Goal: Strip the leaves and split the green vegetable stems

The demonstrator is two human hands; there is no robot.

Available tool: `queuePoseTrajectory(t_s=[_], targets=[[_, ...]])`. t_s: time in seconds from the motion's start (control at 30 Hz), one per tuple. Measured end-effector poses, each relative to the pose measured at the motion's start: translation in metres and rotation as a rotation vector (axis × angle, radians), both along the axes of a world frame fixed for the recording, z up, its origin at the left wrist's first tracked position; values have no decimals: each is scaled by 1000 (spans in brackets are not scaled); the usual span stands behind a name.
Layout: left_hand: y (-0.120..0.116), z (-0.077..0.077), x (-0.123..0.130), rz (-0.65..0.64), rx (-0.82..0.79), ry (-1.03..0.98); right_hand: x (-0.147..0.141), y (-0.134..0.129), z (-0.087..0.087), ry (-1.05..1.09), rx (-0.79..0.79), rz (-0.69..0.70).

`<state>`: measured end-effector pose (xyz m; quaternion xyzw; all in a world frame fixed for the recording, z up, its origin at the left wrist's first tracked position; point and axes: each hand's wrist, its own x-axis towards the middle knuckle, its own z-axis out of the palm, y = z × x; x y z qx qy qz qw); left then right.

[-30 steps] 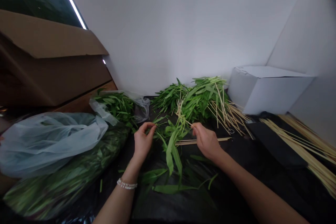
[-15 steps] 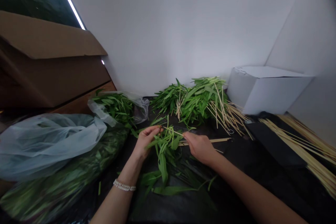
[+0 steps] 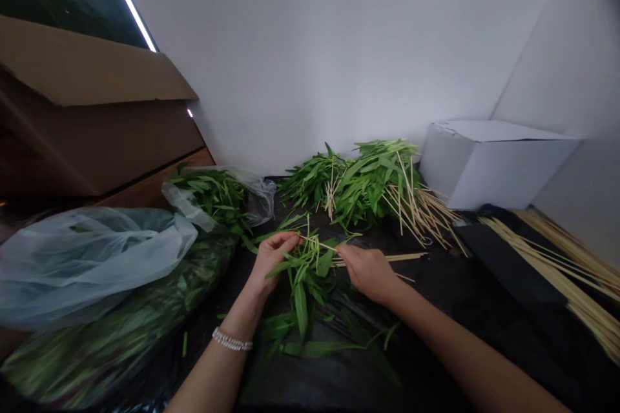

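Note:
Between my hands a thin bamboo skewer (image 3: 330,247) runs level, with long-leaved greens (image 3: 300,303) that look like water spinach threaded or looped on it, leaves hanging down. My left hand (image 3: 271,261) is closed in a pinch at the skewer's left end, beside the stems. Around its right part, my right hand (image 3: 368,271) has its fingers closed. Several loose skewers (image 3: 404,257) lie on the black covering just behind my right hand. A loose leaf (image 3: 322,348) rests below the hanging greens.
At the back, skewered greens (image 3: 372,181) are heaped by the wall, beside a white box (image 3: 504,161). Bundles of long skewers (image 3: 537,258) lie right, partly under a black slab (image 3: 508,268). Left are bagged greens (image 3: 130,329), a plastic bag (image 3: 97,258) and a cardboard box (image 3: 97,135).
My left fingertips have shifted slightly at the skewer's left end. Otherwise both hands keep nearly the same position, and the greens hang almost as before.

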<state>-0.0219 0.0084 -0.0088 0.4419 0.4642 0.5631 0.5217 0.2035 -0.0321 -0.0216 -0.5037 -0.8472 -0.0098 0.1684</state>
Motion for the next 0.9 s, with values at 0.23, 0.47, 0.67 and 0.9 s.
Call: queuePoseTrajectory(t_s=[0.23,0.47,0.67,0.9], targets=[[2,-4,-1,13,37,33,0,1,-3,0,-4,-2],[0,-3,0,38,32,53,-1,-1,0,-5,-1,-3],[-1,-1,2,42,43,80,-2,-2,3,-18,-24,-29],[-2,0,1,-1,46,53,-3,-3,3,-23,-34,-37]])
